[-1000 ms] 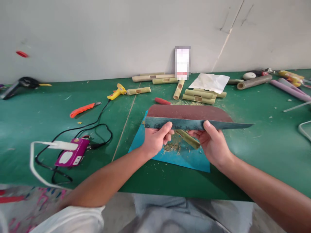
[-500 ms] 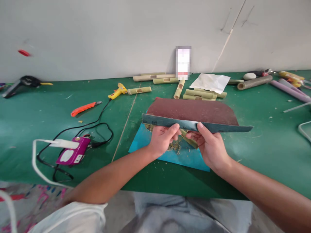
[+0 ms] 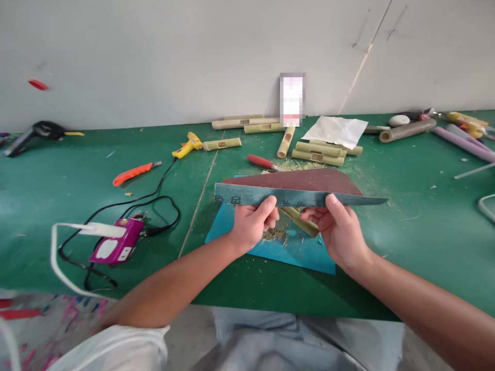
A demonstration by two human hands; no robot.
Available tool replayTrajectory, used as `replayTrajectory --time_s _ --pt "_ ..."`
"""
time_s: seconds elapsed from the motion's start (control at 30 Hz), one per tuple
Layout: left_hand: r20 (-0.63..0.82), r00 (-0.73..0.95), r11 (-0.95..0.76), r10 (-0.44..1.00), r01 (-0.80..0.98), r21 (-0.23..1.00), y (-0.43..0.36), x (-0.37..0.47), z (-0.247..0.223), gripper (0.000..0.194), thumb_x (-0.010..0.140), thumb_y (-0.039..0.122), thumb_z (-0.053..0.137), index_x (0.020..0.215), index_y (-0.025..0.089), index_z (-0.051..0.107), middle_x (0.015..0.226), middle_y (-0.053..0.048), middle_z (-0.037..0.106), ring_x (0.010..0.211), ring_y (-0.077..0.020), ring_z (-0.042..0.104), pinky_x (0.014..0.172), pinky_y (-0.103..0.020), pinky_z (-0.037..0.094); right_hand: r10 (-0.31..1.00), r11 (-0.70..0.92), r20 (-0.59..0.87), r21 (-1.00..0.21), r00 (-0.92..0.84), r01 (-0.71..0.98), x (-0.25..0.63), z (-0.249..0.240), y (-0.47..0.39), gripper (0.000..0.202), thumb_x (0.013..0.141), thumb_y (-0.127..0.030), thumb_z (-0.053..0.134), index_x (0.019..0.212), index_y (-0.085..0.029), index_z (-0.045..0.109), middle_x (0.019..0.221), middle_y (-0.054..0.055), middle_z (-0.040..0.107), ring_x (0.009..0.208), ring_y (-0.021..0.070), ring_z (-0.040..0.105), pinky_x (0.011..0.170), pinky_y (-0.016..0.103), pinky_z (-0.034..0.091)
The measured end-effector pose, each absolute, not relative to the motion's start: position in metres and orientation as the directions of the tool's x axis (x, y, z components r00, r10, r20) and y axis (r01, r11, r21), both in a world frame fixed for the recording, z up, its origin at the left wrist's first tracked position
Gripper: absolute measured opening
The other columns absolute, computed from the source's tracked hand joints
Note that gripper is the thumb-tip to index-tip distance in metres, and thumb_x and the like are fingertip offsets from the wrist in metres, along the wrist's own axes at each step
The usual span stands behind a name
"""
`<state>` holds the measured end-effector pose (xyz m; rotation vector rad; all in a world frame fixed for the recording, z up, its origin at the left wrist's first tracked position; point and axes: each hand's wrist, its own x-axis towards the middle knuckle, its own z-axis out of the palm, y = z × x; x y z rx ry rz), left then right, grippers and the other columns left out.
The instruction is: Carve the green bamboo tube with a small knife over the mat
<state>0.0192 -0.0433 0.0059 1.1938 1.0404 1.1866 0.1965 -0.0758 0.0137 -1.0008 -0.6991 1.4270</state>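
Note:
A sheet of sandpaper (image 3: 297, 179), brown on its grit face and blue-grey with print on its back, is held level above the table. Its near edge is folded up toward me. My left hand (image 3: 253, 224) pinches this edge left of the middle, thumb on the printed back. My right hand (image 3: 342, 232) grips the same edge farther right, also with the thumb on top. Below the hands, a bamboo piece (image 3: 301, 222) with a cut opening lies among shavings on a blue sheet (image 3: 294, 255). The sandpaper hides the blue sheet's far part.
Behind the sandpaper lie a red-handled tool (image 3: 261, 161) and several notched bamboo pieces (image 3: 319, 157). A white paper (image 3: 336, 131) rests near the wall. At left are an orange cutter (image 3: 133, 174), a yellow glue gun (image 3: 188, 146) and a purple power strip (image 3: 118, 239) with cables.
The sandpaper has shifted slightly left and its far side has dropped, uncovering the red-handled tool and shavings behind. More of its printed back shows, and my hands are a little farther apart.

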Motion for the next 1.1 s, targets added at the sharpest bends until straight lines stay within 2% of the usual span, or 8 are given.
replayTrajectory --time_s 0.13,0.23,0.43,0.6,0.77,0.93,1.1 --pt "0.044 0.11 -0.027 0.993 -0.15 0.988 -0.042 0.021 0.002 0.055 0.079 0.066 0.068 0.053 0.017 0.064 0.043 0.001 0.053 0.037 -0.0061 0.041 0.038 -0.02 0.03 0.982 -0.13 -0.178 -0.877 0.063 -0.462 0.198 0.014 -0.075 0.043 0.081 -0.06 0.07 0.068 -0.019 0.074 0.071 0.006 0.074 0.068 0.0175 0.068 0.078 0.032 0.055" --pt "0.036 0.143 -0.02 0.989 -0.116 0.993 -0.041 0.025 0.004 0.056 0.076 0.068 0.069 0.057 0.016 0.068 0.045 0.0 0.054 0.039 -0.0061 0.041 0.04 -0.021 0.03 0.983 -0.116 -0.169 -0.87 0.069 -0.478 0.196 0.014 -0.075 0.038 0.083 -0.056 0.071 0.072 -0.02 0.076 0.074 0.006 0.075 0.07 0.0161 0.069 0.08 0.03 0.055" --pt "-0.017 0.167 0.035 0.986 -0.105 0.994 -0.043 0.03 0.012 0.057 0.075 0.07 0.069 0.058 0.016 0.068 0.045 0.0 0.054 0.039 -0.0061 0.039 0.04 -0.021 0.029 0.983 -0.147 -0.18 -0.868 0.024 -0.474 0.194 0.016 -0.08 0.039 0.083 -0.055 0.071 0.07 -0.019 0.076 0.073 0.007 0.075 0.074 0.0202 0.071 0.083 0.037 0.056" --pt "-0.004 0.139 0.016 0.99 -0.084 0.996 -0.046 0.028 0.012 0.057 0.077 0.068 0.069 0.054 0.017 0.064 0.042 0.001 0.049 0.037 -0.0068 0.041 0.038 -0.022 0.03 0.986 -0.122 -0.162 -0.863 0.039 -0.491 0.19 0.016 -0.083 0.031 0.083 -0.051 0.073 0.089 -0.021 0.078 0.085 0.006 0.077 0.07 0.0171 0.069 0.078 0.034 0.057" --pt "0.078 0.077 -0.069 0.994 -0.117 0.991 -0.046 0.021 0.006 0.054 0.078 0.063 0.071 0.052 0.017 0.063 0.042 0.002 0.051 0.037 -0.0067 0.043 0.039 -0.021 0.033 0.984 -0.09 -0.157 -0.857 0.089 -0.507 0.194 0.014 -0.079 0.033 0.079 -0.055 0.075 0.078 -0.021 0.074 0.071 0.004 0.074 0.068 0.017 0.069 0.075 0.031 0.057" --pt "0.027 0.027 -0.022 0.999 -0.175 0.984 -0.042 0.019 -0.002 0.054 0.072 0.066 0.074 0.052 0.017 0.064 0.044 0.0 0.055 0.037 -0.0072 0.046 0.037 -0.02 0.032 0.983 -0.076 -0.147 -0.87 0.109 -0.487 0.202 0.016 -0.074 0.038 0.084 -0.055 0.069 0.07 -0.02 0.071 0.067 0.005 0.072 0.064 0.0155 0.067 0.074 0.032 0.056" --pt "0.024 0.102 -0.013 0.994 -0.108 0.994 -0.041 0.023 0.0 0.051 0.074 0.065 0.074 0.059 0.016 0.07 0.047 0.0 0.057 0.039 -0.0056 0.043 0.039 -0.02 0.033 0.973 -0.069 -0.164 -0.882 0.164 -0.467 0.199 0.021 -0.076 0.036 0.082 -0.054 0.072 0.069 -0.02 0.07 0.065 0.003 0.071 0.062 0.0153 0.066 0.072 0.032 0.056"
